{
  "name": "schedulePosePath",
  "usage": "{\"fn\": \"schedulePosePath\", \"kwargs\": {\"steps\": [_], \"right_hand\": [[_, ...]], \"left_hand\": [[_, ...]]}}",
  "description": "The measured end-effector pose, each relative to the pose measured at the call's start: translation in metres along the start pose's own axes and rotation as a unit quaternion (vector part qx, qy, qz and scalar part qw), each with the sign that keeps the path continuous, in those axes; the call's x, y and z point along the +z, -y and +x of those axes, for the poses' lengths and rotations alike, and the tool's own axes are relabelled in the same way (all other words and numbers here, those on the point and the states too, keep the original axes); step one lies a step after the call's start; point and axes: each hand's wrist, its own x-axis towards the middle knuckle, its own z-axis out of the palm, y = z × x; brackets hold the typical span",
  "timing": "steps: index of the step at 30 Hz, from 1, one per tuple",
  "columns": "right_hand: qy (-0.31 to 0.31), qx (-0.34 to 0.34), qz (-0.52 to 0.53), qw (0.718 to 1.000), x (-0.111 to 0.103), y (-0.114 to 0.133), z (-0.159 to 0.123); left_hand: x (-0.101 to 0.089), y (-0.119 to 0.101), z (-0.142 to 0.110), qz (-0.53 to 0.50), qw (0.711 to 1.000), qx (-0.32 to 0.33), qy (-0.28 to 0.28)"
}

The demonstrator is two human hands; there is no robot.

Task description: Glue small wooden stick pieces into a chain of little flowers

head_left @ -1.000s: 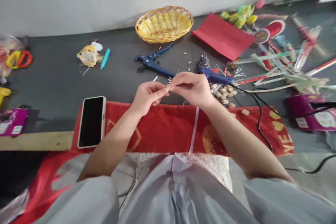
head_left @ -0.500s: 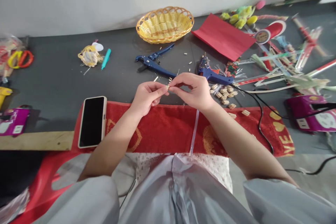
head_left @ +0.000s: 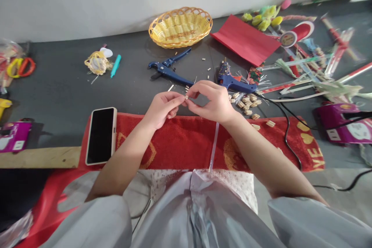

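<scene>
Between my two hands, at the fingertips, is a small pale piece [head_left: 186, 97], mostly hidden by the fingers. My left hand [head_left: 163, 109] pinches it from the left, and my right hand [head_left: 211, 101] pinches it from the right, thumb against forefinger. Just beyond the hands lies a blue plier-like cutter [head_left: 168, 70] with spread handles. A blue glue gun [head_left: 236, 84] rests right of my right hand, its nozzle toward the wall. Beside it sits a pile of small pale wooden-looking pieces [head_left: 247, 102]. Both hands hover near the far edge of a red towel [head_left: 180, 143].
A yellow wicker basket [head_left: 180, 29] and red paper [head_left: 245, 40] stand near the wall. A phone [head_left: 101, 135] lies on the left. Ribbon strips and a red spool [head_left: 299, 33] crowd the right. Black cords [head_left: 287, 135] cross the towel. Scissors [head_left: 21, 68] are far left.
The whole view has shifted slightly. My right fingers have adjusted a little on the small piece, which stays pinched between both hands.
</scene>
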Motion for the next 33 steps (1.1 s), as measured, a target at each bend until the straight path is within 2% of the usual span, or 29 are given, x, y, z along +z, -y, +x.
{"fn": "schedulePosePath", "kwargs": {"steps": [9, 23, 27, 33], "right_hand": [[0.006, -0.013, 0.048, 0.999, -0.0003, -0.0028, 0.0], [-0.003, -0.062, 0.006, 0.998, 0.0015, -0.0058, -0.0024], [0.004, -0.053, 0.004, 0.999, 0.0011, -0.006, -0.0027], [-0.004, -0.005, 0.067, 0.998, 0.0012, -0.0032, 0.0]], "left_hand": [[-0.0021, 0.0018, 0.001, -0.007, 1.0, 0.015, -0.009], [-0.0024, 0.0028, 0.0011, 0.016, 0.999, 0.018, -0.027], [-0.0022, 0.0027, 0.0015, 0.016, 0.999, 0.014, -0.028], [-0.0006, 0.0041, 0.0019, -0.01, 0.999, 0.03, -0.027]]}}
